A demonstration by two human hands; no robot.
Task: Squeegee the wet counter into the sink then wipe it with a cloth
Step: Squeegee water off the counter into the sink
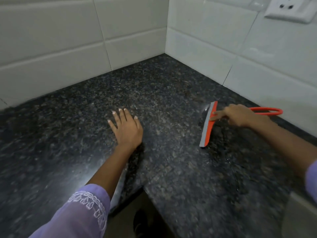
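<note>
A red squeegee (207, 125) with a grey rubber blade lies on the dark speckled granite counter (154, 93) at the right, its looped red handle pointing toward the right wall. My right hand (240, 116) grips it where the handle meets the head, one finger pressed on the blade bar. A thin wet streak glistens just left of the blade's far end. My left hand (126, 128) rests flat on the counter near the middle, fingers spread, holding nothing. No sink or cloth is in view.
White tiled walls (85, 40) meet in a corner behind the L-shaped counter. A white electrical socket (289, 9) sits high on the right wall. The counter's inner front edge (137, 191) drops to the floor below me.
</note>
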